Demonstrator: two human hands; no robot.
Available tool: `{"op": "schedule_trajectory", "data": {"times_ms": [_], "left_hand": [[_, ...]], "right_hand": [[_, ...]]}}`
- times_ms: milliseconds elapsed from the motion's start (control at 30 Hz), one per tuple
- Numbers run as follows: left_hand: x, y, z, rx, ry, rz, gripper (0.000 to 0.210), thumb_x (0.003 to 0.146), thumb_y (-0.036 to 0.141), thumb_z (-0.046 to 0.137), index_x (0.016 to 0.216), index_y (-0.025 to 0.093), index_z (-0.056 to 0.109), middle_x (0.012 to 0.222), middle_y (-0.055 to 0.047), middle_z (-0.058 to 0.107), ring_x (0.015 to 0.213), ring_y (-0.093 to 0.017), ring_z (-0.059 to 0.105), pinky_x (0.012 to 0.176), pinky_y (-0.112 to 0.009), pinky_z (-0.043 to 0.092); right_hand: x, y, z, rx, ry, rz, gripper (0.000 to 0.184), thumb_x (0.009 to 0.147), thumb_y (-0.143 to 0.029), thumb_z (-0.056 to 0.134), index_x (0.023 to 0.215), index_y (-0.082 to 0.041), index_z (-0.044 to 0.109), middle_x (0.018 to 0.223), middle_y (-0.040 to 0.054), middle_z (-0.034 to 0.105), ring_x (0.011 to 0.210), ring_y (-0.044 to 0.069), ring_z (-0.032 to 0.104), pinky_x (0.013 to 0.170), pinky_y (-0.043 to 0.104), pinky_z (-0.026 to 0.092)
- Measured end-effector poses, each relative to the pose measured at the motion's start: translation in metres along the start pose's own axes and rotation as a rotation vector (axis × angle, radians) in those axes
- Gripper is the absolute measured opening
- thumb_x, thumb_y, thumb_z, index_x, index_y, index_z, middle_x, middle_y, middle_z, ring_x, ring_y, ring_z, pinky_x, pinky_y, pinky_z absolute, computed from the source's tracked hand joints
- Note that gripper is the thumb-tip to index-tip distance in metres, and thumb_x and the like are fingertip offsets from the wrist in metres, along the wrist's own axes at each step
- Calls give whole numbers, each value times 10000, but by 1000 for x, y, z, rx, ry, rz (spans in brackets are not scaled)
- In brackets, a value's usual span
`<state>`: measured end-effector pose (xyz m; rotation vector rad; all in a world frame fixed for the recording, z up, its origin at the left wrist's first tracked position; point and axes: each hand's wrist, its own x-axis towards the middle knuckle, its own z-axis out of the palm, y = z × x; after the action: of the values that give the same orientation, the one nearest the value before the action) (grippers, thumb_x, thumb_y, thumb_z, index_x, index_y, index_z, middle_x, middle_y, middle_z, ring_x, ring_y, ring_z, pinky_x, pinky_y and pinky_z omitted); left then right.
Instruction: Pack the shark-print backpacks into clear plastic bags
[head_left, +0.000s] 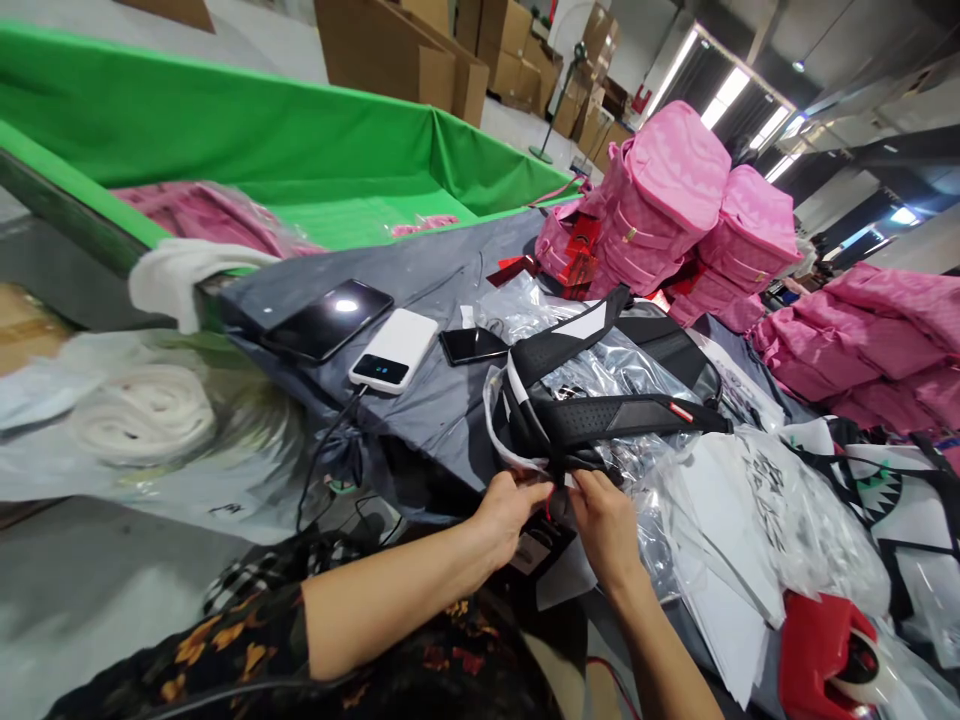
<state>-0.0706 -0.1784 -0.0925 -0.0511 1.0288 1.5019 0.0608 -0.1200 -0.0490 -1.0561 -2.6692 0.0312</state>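
A black and grey backpack (525, 420) lies with its padded shoulder straps (607, 420) facing up, clear plastic film around and under it. At its near end my left hand (506, 515) is closed in a pinch by a thin red cord (550, 505). My right hand (606, 525) is closed just beside it, fingertips against the bag's dark edge; what they grip is mostly hidden. Below the hands hangs a black tag (531, 550) with a pale label. White sheets (712, 580) lie right of my right hand.
Left of the backpack are a white power bank (395, 350) with a cable, a tablet (330, 318) and a phone (472, 345). Pink backpacks (667, 190) are stacked behind. A red tape dispenser (821, 655) sits at lower right. A green-lined bin (300, 130) stands at the back left.
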Motion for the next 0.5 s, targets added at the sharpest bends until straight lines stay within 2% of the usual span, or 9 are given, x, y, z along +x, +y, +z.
{"op": "schedule_trajectory", "data": {"times_ms": [133,300,400,500], "left_hand": [[-6,8,2,-21,-30,-69,268,536,145,829,759,117,684,698,-72,723,604,-174,638,639,-296,497],[-9,5,0,-33,38,-50,204,519,167,806,676,136,679,638,-26,693,571,-129,606,615,-254,474],[-3,-3,1,-12,74,-70,178,504,138,771,661,129,690,597,-39,677,519,-145,590,533,-259,440],[11,-10,9,-11,115,-26,133,509,116,751,595,151,657,493,-5,606,416,-119,498,444,-235,340]], "right_hand": [[1,-1,1,-96,62,-55,250,975,-155,462,924,-195,703,797,35,680,658,145,631,589,235,346],[0,-5,-2,-145,105,-81,304,1028,-197,416,899,-194,691,766,20,667,617,134,614,570,243,333],[1,-12,-10,-247,133,-81,328,1049,-238,423,849,-208,681,740,11,647,578,129,577,535,263,281],[7,-21,-22,-352,158,-90,323,1034,-228,476,762,-209,649,713,13,619,622,145,576,547,274,249]]}}
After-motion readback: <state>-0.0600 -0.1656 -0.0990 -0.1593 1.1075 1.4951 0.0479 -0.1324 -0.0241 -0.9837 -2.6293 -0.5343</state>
